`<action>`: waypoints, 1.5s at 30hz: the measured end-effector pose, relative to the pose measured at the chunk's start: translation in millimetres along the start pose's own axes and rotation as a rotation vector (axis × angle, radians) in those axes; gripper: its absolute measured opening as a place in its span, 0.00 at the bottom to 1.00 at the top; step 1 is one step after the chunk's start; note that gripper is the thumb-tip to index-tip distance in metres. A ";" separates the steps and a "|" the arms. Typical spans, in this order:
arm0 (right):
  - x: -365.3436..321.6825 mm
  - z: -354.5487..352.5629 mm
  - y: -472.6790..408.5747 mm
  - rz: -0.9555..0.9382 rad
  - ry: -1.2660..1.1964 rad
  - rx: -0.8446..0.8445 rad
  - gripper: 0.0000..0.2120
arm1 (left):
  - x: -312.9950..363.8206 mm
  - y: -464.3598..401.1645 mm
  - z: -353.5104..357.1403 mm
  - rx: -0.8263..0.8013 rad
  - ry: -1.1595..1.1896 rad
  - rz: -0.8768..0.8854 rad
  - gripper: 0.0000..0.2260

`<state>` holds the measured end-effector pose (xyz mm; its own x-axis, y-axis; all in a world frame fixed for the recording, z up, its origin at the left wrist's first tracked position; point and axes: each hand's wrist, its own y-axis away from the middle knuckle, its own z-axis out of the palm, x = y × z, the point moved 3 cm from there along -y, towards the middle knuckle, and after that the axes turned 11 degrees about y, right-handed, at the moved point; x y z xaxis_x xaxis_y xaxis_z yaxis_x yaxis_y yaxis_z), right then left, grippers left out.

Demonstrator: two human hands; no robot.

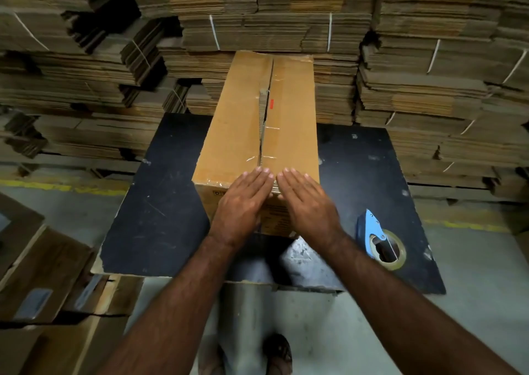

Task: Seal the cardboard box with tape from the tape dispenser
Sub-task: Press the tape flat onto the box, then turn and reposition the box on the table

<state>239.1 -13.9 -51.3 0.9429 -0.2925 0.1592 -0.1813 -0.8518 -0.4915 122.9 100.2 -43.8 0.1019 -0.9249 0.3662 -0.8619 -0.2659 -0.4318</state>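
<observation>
Box (243,122) lengthwise away; hands (243,200) flat on near end

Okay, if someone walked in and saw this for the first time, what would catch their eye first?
Probably the long cardboard box standing on the dark table, with the left hand and right hand pressed flat on either side of its centre seam at the near end. Next, the blue tape dispenser lying untouched on the table to the right of the box. Behind everything rise strapped stacks of flattened cardboard.
</observation>
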 end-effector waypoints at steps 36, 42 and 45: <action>50.6 0.0 -17.8 1.126 -0.881 -0.244 0.27 | -12.5 -62.0 -71.3 0.093 0.040 -0.535 0.21; 51.3 0.0 -36.0 1.058 -0.781 -0.405 0.28 | -75.6 -48.2 -75.2 -0.130 0.168 -0.864 0.22; 41.8 -0.6 -28.0 1.094 -0.840 -0.435 0.24 | -78.5 -43.8 -82.4 -0.133 0.235 -0.832 0.23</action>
<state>283.4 -2.5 -30.3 0.1329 -0.6656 -0.7344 -0.8304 -0.4793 0.2841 111.7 206.9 14.3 0.6311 -0.3611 0.6866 -0.6060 -0.7820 0.1458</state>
